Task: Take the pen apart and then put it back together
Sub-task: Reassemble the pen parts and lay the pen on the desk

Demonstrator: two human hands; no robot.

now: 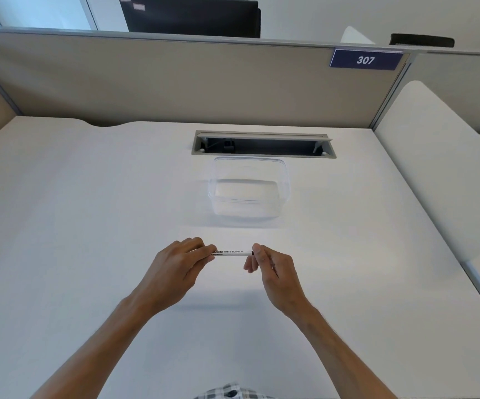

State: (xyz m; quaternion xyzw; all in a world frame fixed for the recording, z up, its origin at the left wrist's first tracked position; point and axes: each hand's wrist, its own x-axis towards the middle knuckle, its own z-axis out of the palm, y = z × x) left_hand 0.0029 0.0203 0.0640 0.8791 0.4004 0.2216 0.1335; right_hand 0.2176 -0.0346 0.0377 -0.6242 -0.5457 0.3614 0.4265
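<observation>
I see the left hand (176, 264) pinching one end of the pen (234, 252) — fingers closed around it. The pen, a white marker printed "WHITE BOARD", lies level above the white desk (89, 226), spanning the two hands. The right hand (273, 269) clamps its other end between thumb and forefinger. Beyond sits a clear plastic container (248, 187) — well apart.

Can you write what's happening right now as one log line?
left hand: holds whiteboard marker | right hand: pinches other end | marker: level, above desk
</observation>
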